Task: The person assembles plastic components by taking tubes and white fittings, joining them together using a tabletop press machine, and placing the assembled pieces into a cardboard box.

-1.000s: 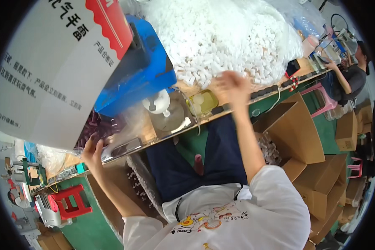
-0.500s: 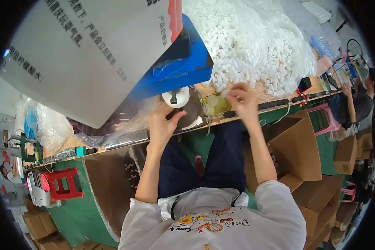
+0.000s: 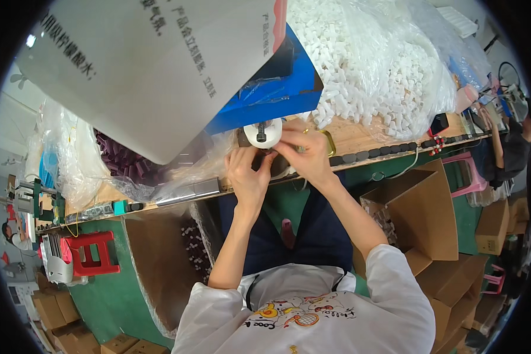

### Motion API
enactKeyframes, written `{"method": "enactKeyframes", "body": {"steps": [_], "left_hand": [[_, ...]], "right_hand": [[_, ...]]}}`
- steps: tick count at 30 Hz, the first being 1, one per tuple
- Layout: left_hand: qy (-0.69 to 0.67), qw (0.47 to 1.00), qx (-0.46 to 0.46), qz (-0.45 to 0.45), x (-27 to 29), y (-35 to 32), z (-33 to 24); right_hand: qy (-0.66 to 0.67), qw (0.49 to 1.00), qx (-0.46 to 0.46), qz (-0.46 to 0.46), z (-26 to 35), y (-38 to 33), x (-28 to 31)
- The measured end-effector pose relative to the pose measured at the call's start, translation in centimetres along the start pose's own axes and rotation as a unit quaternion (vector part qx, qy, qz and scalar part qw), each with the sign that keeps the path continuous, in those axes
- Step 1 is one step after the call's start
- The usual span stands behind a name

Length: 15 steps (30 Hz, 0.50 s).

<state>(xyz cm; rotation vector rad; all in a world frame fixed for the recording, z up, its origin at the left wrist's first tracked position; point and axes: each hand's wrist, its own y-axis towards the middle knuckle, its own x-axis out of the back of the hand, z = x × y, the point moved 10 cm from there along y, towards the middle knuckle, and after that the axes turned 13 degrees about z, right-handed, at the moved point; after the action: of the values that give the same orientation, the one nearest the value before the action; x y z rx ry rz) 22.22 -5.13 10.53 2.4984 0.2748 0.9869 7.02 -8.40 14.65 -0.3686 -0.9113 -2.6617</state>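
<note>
Both hands are meeting at a small white round part [image 3: 263, 132] on the tabletop [image 3: 360, 137]. The left hand [image 3: 247, 171] and the right hand [image 3: 304, 152] are curling their fingers around it. A big bag of white bits [image 3: 371, 65] is sitting just behind.

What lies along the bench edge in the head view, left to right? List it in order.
Red plastic stool → bag of dark purple parts → left hand → small white device → right hand → open cardboard box → pink stool.

Round fixture [image 3: 263, 132] sits on workbench [image 3: 360, 137], heap of small parts [image 3: 371, 65] behind.
</note>
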Motion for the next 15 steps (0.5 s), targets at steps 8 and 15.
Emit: {"method": "enactKeyframes", "body": {"steps": [8, 15], "left_hand": [[0.048, 0.997, -0.048, 0.025, -0.2, 0.0, -1.2], [-0.086, 0.99, 0.0, 0.108, -1.7, 1.7, 2.1]], "right_hand": [[-0.213, 0.967, 0.14, -0.021, 1.9, -2.4, -2.3], [-0.203, 0.953, -0.204, -0.09, -8.0, -3.2, 9.3]]}}
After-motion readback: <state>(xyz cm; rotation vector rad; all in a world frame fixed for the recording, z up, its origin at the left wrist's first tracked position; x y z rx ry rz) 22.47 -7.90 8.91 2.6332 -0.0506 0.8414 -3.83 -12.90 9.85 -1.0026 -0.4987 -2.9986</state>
